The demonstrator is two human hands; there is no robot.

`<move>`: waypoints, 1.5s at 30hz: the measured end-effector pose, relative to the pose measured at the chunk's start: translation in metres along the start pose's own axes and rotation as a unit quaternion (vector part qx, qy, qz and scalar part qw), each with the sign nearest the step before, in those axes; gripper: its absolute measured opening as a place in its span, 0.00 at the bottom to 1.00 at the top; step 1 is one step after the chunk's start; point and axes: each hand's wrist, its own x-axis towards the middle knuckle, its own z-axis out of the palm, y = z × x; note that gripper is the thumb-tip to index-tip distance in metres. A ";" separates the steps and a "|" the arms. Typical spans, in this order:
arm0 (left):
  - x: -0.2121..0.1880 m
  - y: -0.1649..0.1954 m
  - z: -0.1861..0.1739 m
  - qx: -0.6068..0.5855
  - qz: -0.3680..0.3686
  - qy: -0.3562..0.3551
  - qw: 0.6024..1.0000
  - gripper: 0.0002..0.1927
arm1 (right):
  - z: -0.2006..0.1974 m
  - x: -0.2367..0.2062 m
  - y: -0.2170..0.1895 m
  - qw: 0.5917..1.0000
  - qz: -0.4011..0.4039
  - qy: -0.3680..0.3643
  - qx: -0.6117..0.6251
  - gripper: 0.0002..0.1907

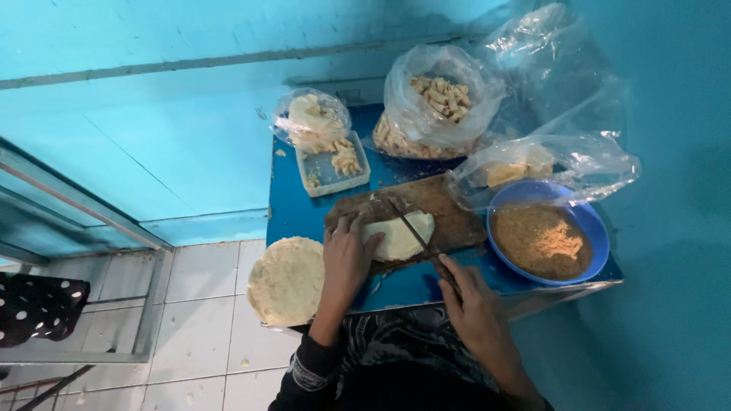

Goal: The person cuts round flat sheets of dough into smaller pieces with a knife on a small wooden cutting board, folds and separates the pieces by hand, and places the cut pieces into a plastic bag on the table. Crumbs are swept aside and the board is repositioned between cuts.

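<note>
Head cam, steep down, close.

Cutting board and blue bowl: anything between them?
Head view: between the cutting board and the blue bowl shows only a narrow strip of blue table; a clear plastic bag overhangs its far end.

A small blue tabletop (304,217) is carrying a wooden cutting board (449,217), a blue bowl (598,228) of brown crumbs, a shallow white tray (329,176), three plastic bags (434,99) and, overhanging its left edge, a stack of pale flat rounds (285,280).
</note>
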 end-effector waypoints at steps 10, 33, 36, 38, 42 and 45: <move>0.015 -0.027 0.037 -0.014 -0.005 -0.116 0.993 0.19 | -0.023 -0.011 0.031 0.997 0.002 0.080 0.013 0.20; 0.070 -0.031 0.060 -0.042 -0.031 -0.256 0.965 0.24 | -0.064 -0.027 0.104 0.965 0.050 0.130 0.222 0.22; 0.096 -0.013 0.040 -0.135 -0.043 -0.257 0.956 0.29 | -0.064 -0.026 0.112 0.955 0.049 0.136 0.258 0.22; 0.109 0.010 0.030 -0.166 -0.079 -0.282 0.942 0.30 | -0.063 -0.026 0.114 0.941 0.056 0.144 0.302 0.23; 0.130 0.050 0.020 -0.180 0.044 -0.202 0.962 0.27 | -0.059 -0.029 0.110 0.939 0.065 0.165 0.295 0.24; 0.128 0.051 0.028 -0.279 -0.007 -0.192 0.941 0.26 | -0.052 -0.032 0.102 0.934 0.075 0.169 0.306 0.24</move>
